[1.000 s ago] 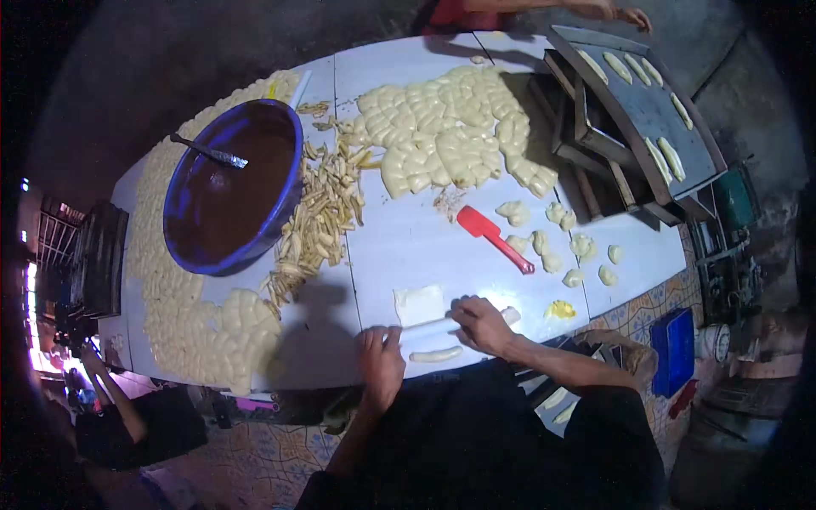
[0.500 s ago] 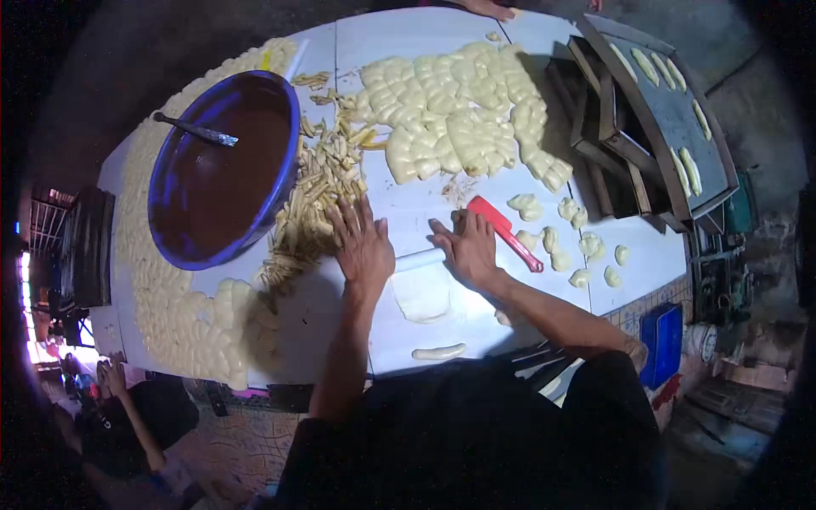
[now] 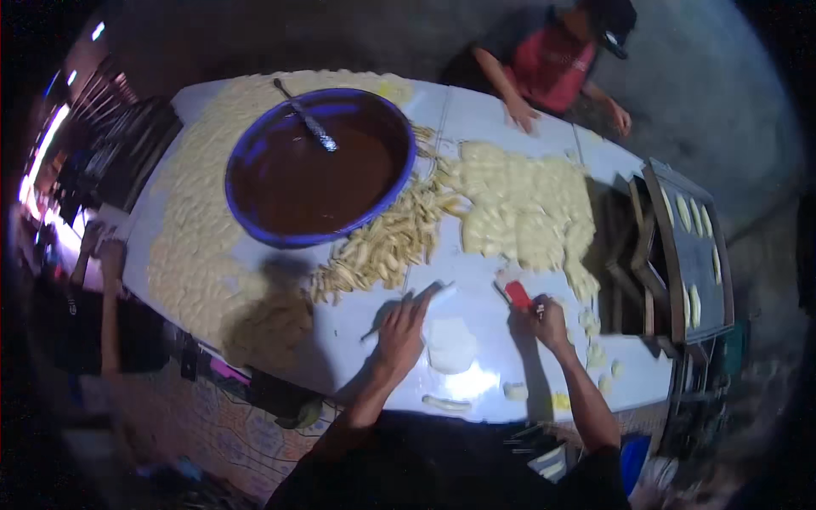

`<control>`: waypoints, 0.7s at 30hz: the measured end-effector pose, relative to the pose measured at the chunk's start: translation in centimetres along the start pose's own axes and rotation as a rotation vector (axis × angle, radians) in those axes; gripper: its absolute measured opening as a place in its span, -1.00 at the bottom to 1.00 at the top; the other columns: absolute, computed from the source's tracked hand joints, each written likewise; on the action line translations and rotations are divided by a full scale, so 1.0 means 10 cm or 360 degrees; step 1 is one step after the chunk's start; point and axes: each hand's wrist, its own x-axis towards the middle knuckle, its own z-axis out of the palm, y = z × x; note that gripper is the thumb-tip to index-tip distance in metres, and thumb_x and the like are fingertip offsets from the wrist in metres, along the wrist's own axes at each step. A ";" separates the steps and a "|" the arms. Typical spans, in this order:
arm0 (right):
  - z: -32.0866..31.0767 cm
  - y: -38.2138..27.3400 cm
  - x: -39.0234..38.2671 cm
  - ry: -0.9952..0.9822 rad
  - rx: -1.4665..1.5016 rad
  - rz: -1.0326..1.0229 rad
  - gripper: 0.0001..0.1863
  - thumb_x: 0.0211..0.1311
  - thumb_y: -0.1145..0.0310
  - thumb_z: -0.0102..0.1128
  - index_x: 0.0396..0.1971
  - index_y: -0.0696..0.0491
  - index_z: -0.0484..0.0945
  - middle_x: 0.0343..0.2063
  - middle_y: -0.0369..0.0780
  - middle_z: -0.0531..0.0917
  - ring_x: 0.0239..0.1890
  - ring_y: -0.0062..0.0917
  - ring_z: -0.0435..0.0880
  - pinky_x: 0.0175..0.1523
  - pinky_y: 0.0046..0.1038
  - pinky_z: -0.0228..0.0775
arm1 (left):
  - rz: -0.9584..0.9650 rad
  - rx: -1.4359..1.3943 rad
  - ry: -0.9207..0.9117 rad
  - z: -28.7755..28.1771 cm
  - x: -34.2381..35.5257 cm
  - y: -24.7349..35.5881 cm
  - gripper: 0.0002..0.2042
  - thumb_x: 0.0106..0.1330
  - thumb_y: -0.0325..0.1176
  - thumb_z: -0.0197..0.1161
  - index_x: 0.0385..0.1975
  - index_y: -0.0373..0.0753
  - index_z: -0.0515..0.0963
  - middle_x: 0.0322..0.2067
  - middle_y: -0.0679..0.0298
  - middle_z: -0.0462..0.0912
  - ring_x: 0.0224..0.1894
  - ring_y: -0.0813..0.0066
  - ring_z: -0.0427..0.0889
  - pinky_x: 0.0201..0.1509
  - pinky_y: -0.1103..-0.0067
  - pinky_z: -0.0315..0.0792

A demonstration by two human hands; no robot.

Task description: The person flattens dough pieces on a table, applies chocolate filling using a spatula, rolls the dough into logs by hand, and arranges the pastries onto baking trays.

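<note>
My left hand (image 3: 403,333) lies over a thin, pale rolling pin (image 3: 441,291), whose ends stick out on both sides of the fingers. My right hand (image 3: 548,321) grips a red scraper (image 3: 517,295) by its handle, the blade pointing away to the left over the white tabletop. Between the hands a flattened sheet of white dough (image 3: 450,347) rests on the table. Nearer to me are a rolled dough stick (image 3: 446,403) and a small dough lump (image 3: 515,391). Cut banana-like strips (image 3: 387,242) are heaped beyond my left hand.
A blue basin (image 3: 241,214) of brown filling, with a metal-handled tool (image 3: 306,123) in it, stands at left among many dough pieces (image 3: 191,221). More dough (image 3: 527,200) covers the far middle. Stacked trays (image 3: 701,255) stand right. Another person (image 3: 552,68) leans at the far edge.
My right hand has taken up the red scraper. The left hand has moved the rolling pin off the dough sheet to its left. The view has shifted, and the far person shows more.
</note>
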 end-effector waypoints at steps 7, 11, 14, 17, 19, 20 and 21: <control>-0.54 -3.03 1.38 -0.0235 0.0337 -0.1122 -0.79 0.38 0.42 0.17 -0.08 0.15 0.66 -0.29 -0.01 0.66 -0.26 -0.08 0.66 -0.10 -0.19 0.53 | -0.0571 0.0538 0.0349 -0.58 -1.24 -0.27 -0.59 0.18 -0.57 0.21 0.04 -0.13 0.70 -0.21 0.07 0.60 -0.12 0.04 0.59 -0.02 0.17 0.47; 0.25 -3.98 2.35 -0.0472 -0.0492 -0.1392 -0.79 0.10 0.46 0.20 -0.26 0.11 0.73 -0.33 0.05 0.75 -0.21 -0.02 0.77 -0.12 -0.05 0.65 | -0.0634 0.0545 0.0396 -0.16 -1.56 -0.45 -0.66 0.30 -0.47 0.18 0.05 -0.07 0.69 -0.15 0.07 0.61 -0.11 0.04 0.58 0.02 0.14 0.48; 0.74 -4.10 2.75 -0.0833 -0.0916 -0.1495 -0.81 0.08 0.45 0.22 -0.32 0.12 0.74 -0.30 0.05 0.76 -0.18 -0.05 0.78 -0.13 -0.03 0.65 | -0.0970 0.0068 0.0515 -0.49 -1.05 -0.24 -0.74 0.40 -0.34 0.16 0.02 -0.03 0.66 -0.15 0.15 0.61 -0.17 0.02 0.60 -0.01 0.07 0.45; 0.68 -4.40 2.68 -0.1103 -0.0903 -0.1472 -0.76 0.02 0.41 0.29 -0.27 0.15 0.69 -0.20 0.04 0.73 -0.06 -0.03 0.73 0.00 -0.06 0.58 | -0.0999 0.0769 0.0424 -0.01 -1.76 -0.35 -0.77 0.45 -0.28 0.07 -0.06 -0.05 0.67 -0.18 0.16 0.60 -0.20 0.04 0.61 -0.07 0.09 0.44; 0.52 -4.45 2.68 -0.1115 -0.0887 -0.1511 -0.72 0.03 0.44 0.22 -0.21 0.13 0.70 -0.16 0.06 0.73 -0.03 0.01 0.71 0.04 -0.03 0.56 | -0.1020 0.0660 0.0378 0.00 -1.72 -0.32 -0.73 0.45 -0.28 0.05 0.02 -0.04 0.64 -0.12 0.14 0.60 -0.12 0.03 0.60 -0.02 0.09 0.43; 0.49 -4.46 2.68 -0.1123 -0.0885 -0.1493 -0.72 0.03 0.44 0.22 -0.21 0.13 0.70 -0.16 0.06 0.73 -0.03 0.01 0.71 0.04 -0.03 0.56 | -0.1032 0.0567 0.0332 -0.04 -1.70 -0.29 -0.69 0.45 -0.27 0.03 0.09 -0.03 0.62 -0.06 0.11 0.60 -0.05 0.02 0.58 0.03 0.09 0.42; 0.44 -4.48 2.67 -0.1221 -0.0823 -0.1478 -0.70 0.04 0.45 0.21 -0.19 0.09 0.72 -0.16 0.05 0.73 -0.02 0.00 0.71 0.05 -0.03 0.55 | -0.1037 0.0476 0.0288 -0.10 -1.68 -0.27 -0.64 0.44 -0.26 0.01 0.16 -0.02 0.59 0.00 0.08 0.60 0.02 0.00 0.57 0.08 0.08 0.40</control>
